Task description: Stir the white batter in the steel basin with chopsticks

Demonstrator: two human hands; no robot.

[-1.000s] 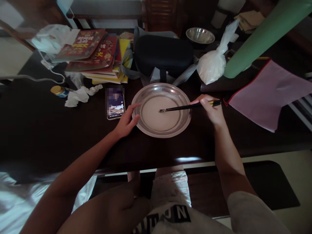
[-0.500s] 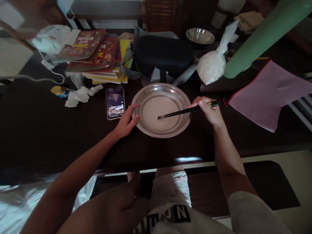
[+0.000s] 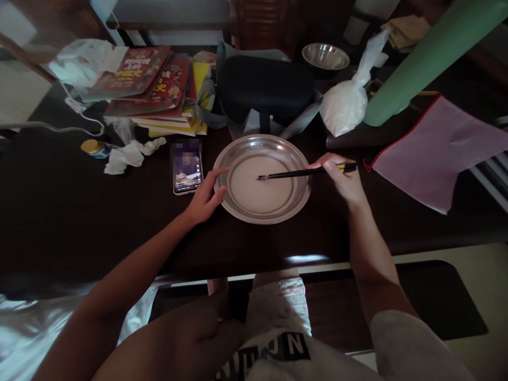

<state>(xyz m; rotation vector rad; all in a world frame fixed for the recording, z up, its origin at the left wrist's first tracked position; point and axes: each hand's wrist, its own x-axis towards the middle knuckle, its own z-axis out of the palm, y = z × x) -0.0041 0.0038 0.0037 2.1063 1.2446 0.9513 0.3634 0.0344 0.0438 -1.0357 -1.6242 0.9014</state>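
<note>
Steel plate [image 3: 301, 201] at the middle of a dark wooden table [image 3: 79, 222], filled with a pale, thin liquid [image 3: 257, 193]. Black chopsticks [image 3: 293, 172] clamped in the right hand [image 3: 343, 177] just off the plate's right rim, fingers pinched shut round the yellow-banded upper ends. Shafts reaching leftward from that grip, over the rim and almost level, tips down in the liquid near the plate's centre. So the held part sits outside the plate, the working ends well inside it, to the left of the hand.

Left hand [image 3: 204, 198] resting against the plate's left rim, fingers spread and loosely curled, thumb and forefinger touching the metal edge, clasping nothing.

Just left of the plate, beside that hand, a phone [image 3: 186, 166] lying flat with its screen lit. Further left of the plate, crumpled tissue [image 3: 127, 156] and a small jar with a gold lid [image 3: 93, 148]. Behind the plate, a black case [image 3: 265, 87]; behind and left, a stack of books [image 3: 154, 90]. Behind and right of the plate, a knotted plastic bag of white powder [image 3: 345, 106], with a small steel bowl [image 3: 325, 56] beyond it. Well right of the plate, a pink cloth pouch [image 3: 436, 148] and a green roll [image 3: 428, 58].
</note>
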